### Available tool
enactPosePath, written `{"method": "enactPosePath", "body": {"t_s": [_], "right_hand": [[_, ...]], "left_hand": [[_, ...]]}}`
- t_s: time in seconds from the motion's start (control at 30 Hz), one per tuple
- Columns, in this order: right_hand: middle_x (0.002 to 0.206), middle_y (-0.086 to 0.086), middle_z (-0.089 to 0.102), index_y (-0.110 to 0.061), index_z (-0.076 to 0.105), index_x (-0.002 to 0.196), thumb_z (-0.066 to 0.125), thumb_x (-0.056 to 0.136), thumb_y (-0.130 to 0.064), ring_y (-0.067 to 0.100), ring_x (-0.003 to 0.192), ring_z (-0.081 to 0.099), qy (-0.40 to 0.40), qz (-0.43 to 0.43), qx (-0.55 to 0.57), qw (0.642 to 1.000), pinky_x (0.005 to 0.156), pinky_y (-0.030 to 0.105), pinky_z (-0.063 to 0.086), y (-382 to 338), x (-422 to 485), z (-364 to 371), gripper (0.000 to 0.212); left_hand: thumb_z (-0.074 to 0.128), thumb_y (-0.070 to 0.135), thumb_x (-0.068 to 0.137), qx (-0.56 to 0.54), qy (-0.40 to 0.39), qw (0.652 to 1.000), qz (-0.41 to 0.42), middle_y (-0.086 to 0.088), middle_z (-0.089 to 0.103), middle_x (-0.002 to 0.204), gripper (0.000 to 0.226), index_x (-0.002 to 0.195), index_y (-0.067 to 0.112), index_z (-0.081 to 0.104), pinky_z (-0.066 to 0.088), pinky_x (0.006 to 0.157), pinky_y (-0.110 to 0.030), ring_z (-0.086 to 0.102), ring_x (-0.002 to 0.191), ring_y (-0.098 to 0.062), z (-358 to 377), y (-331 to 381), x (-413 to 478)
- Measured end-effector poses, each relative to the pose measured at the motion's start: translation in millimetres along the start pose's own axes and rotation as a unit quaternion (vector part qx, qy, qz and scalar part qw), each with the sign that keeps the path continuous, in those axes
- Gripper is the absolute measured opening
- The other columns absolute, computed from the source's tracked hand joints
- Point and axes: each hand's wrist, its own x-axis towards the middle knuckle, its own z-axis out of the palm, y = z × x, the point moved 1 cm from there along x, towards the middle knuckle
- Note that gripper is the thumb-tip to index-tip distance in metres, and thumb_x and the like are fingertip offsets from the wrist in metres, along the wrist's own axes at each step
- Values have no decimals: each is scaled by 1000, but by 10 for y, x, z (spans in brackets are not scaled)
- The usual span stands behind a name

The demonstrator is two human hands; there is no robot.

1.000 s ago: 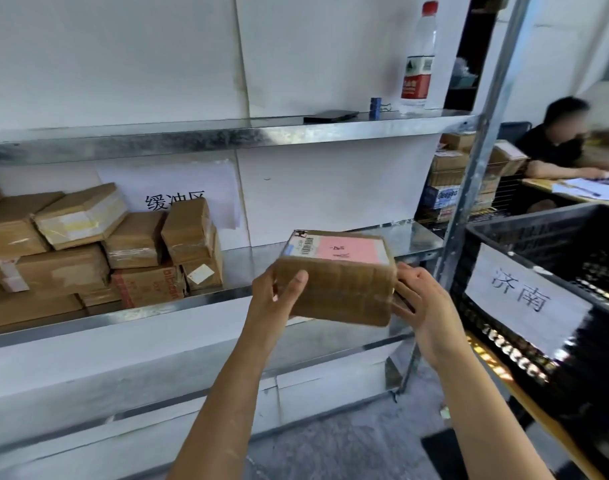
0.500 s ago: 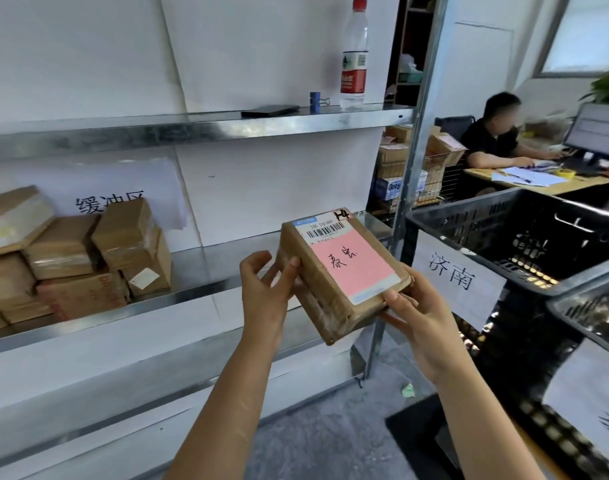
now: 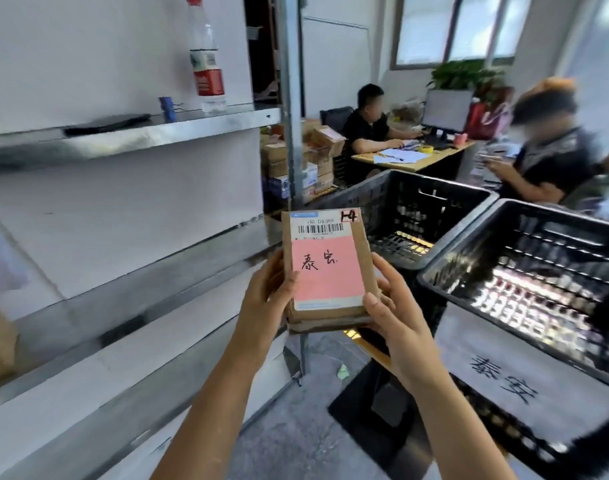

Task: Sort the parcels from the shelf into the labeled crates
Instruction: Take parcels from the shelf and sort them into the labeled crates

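Two black slatted plastic crates stood at the right: the farther crate looked empty, and the nearer crate, also seemingly empty, bore a white paper sign handwritten 泰安. Compared with half a second earlier, the small brown cardboard parcel had turned upright and the view had swung right, past the metal shelf. Its pink label read 泰安, with a barcode and "1-4" above. The left hand and right hand clamped its sides, holding it before the crates.
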Motion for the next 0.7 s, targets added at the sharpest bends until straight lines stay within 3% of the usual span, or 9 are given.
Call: {"method": "enactPosePath", "body": {"t_s": [0.07, 0.13, 0.2, 0.3, 0.37, 0.5, 0.6, 0.7], "right_hand": [[127, -10, 55, -62, 45, 122, 60, 71, -55, 11, 121, 52, 18, 2, -18, 1000, 100, 46, 45, 3, 34, -138, 53], [126, -16, 55, -58, 41, 126, 61, 72, -53, 9, 122, 51, 29, 5, -19, 999, 99, 42, 47, -18, 89, -235, 58], [118, -23, 57, -54, 38, 128, 61, 77, -45, 6, 117, 54, 59, 3, -18, 998, 91, 36, 51, -23, 213, -397, 57], [107, -27, 61, -54, 39, 123, 54, 79, -33, 0, 105, 59, 103, 9, -11, 995, 77, 24, 53, -53, 456, -604, 51], [109, -23, 62, -54, 40, 122, 54, 78, -30, 0, 102, 61, 134, 10, -14, 991, 72, 23, 54, -42, 632, -742, 52], [113, -9, 60, -49, 45, 122, 53, 90, -12, 7, 95, 62, 241, 17, -11, 970, 69, 26, 51, 0, 945, -995, 50], [106, -7, 60, -41, 48, 124, 46, 92, -1, 10, 88, 60, 326, 19, -21, 945, 70, 29, 49, 38, 1151, -1244, 51], [104, -3, 58, -36, 51, 124, 51, 89, -6, 15, 89, 58, 391, 29, -34, 919, 74, 34, 49, 129, 1273, -1485, 46]], "left_hand": [[50, 22, 89, -7, -22, 1000, -12, 15, 68, 98, 27, 115, 30, 54, 57, 80, -26, 66, 92, -4, 137, -52, 163], [51, 25, 91, -9, -35, 999, -13, 3, 67, 107, 23, 114, 26, 55, 53, 88, -34, 64, 102, -15, 220, -57, 328], [54, 34, 89, -13, -75, 997, -9, -4, 66, 111, 22, 110, 28, 56, 47, 92, -38, 61, 107, -23, 371, -88, 596], [44, 26, 96, -22, -137, 990, -13, 4, 65, 104, 19, 111, 27, 54, 47, 88, -28, 61, 100, -14, 583, -129, 991], [40, 24, 96, -10, -180, 984, -2, 10, 63, 103, 22, 114, 27, 51, 49, 82, -20, 60, 98, -8, 752, -177, 1262], [43, 31, 94, 24, -258, 966, 15, 15, 59, 108, 33, 127, 26, 47, 49, 86, -20, 58, 107, -8, 1084, -298, 1766], [43, 32, 96, 86, -311, 945, 55, 23, 54, 105, 42, 136, 22, 41, 43, 73, -1, 55, 100, 5, 1395, -398, 2078], [39, 37, 97, 118, -379, 913, 89, 15, 52, 117, 45, 139, 21, 38, 43, 86, -9, 52, 113, -4, 1730, -568, 2344]]}}
